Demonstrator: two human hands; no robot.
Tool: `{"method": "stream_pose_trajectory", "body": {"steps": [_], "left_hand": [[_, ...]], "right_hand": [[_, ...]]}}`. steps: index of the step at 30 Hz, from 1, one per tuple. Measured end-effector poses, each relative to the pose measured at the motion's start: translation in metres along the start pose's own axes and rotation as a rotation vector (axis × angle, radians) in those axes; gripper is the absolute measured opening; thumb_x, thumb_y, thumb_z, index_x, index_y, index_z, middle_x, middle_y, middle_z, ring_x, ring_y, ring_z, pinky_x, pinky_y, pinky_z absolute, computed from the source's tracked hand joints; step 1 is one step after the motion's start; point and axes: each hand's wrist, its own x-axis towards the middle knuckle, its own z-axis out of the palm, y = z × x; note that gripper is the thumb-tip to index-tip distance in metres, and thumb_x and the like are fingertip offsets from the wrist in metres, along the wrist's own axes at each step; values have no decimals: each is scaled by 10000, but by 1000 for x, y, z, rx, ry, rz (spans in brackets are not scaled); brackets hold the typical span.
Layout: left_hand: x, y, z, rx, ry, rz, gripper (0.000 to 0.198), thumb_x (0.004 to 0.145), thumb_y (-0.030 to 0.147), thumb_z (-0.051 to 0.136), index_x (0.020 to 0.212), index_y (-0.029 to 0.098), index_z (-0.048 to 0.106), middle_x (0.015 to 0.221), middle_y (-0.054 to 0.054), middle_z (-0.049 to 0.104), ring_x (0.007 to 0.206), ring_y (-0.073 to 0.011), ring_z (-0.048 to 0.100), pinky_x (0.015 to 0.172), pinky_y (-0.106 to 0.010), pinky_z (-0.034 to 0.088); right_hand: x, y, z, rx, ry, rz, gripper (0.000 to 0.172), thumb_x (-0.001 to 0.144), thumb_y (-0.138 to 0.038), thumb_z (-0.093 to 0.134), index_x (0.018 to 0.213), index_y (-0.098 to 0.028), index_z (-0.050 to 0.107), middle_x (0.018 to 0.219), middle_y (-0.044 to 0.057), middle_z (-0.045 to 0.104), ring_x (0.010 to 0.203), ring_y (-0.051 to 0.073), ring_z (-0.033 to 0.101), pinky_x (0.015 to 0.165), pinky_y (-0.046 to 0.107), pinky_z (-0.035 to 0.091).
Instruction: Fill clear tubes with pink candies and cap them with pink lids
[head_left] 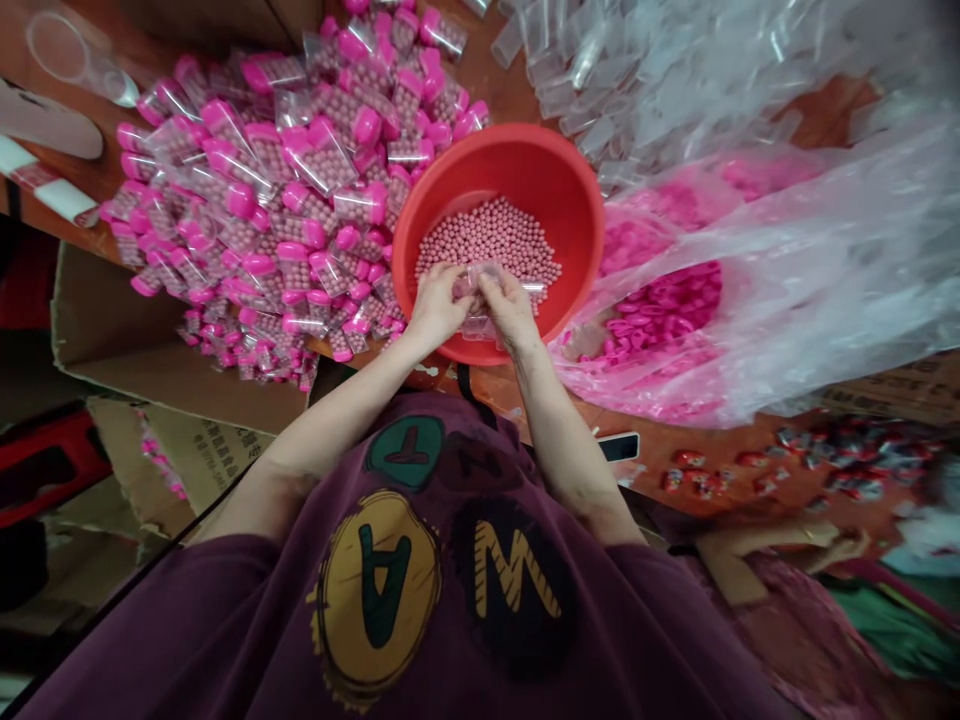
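A red plastic bowl [583,210] stands before me, with a bed of small pink candy balls [499,235] inside. Over its near side, my left hand [438,305] and my right hand [511,312] meet with bent fingers closed around a small clear plastic container [486,272]. The fingers cover part of it, so how full it is cannot be made out. More clear plastic shows just below the hands, within the bowl's near rim. Left of the bowl lies a big heap of filled clear jars [319,160] with bright pink caps.
Clear containers [592,60] are piled at the back right. Beside the bowl, a plastic bag [780,270] holds loose pink caps [660,310]. A phone [619,447] and small red packets [697,475] lie nearer. Another person's arm [757,550] is at right; a cardboard box [165,330] stands left.
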Motion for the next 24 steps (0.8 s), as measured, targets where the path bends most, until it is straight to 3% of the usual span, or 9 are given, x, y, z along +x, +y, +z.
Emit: {"method": "stream_pose_trajectory", "body": {"steps": [3,6,9,11,15,18,22,24], "left_hand": [[5,-2,3,49,-18,-2,362,807,90,736,1164,137,766,1249,-149,750,1253,-321,649,1208,-515,456],[7,-1,6,-73,34,-1,402,844,76,665,1228,149,760,1312,-130,753,1236,-264,681,1172,-440,505],[10,3,12,-268,7,-50,329,877,159,693,1196,126,771,1263,-132,778,1111,-231,732,1081,-392,562],[12,6,16,-384,-8,-117,261,858,185,727,1104,124,789,1182,-113,804,1072,-221,742,1058,-371,569],[19,13,19,-561,26,-278,171,824,90,643,935,138,764,914,-36,793,847,-152,720,872,-286,585],[25,17,17,-601,-1,-362,190,774,25,596,883,152,685,689,37,680,628,-108,620,689,-236,522],[32,16,14,-526,4,-369,278,721,-31,563,881,197,558,569,103,543,540,-101,536,621,-212,440],[35,13,13,-462,-15,-319,308,702,-54,540,871,203,543,589,92,563,566,-108,559,645,-213,445]], "right_hand": [[2,4,0,-44,14,-58,687,826,-858,684,1206,-291,607,835,-15,708,663,159,640,694,354,626],[4,6,-7,-269,46,-185,592,979,-739,567,1349,-277,570,1123,79,758,904,222,723,915,464,654],[1,2,-12,-629,18,-357,448,1063,-493,481,1380,-205,612,1332,174,719,1228,320,682,1162,591,533],[-4,-2,-13,-770,3,-390,432,1061,-371,460,1411,-178,621,1367,199,701,1299,344,641,1198,615,492],[-9,-5,-18,-726,-55,-374,468,1022,-348,556,1464,-205,610,1293,164,689,1154,298,660,1089,548,567],[-4,0,-26,-652,-98,-336,419,968,-324,627,1373,-224,673,1165,109,681,980,246,642,964,479,598],[4,4,-39,-535,-242,-150,464,910,-329,705,1361,-226,674,795,-21,585,664,165,498,673,335,528],[5,2,-44,-488,-320,-117,480,905,-342,715,1372,-238,673,770,-40,561,650,151,472,637,300,484]]}}
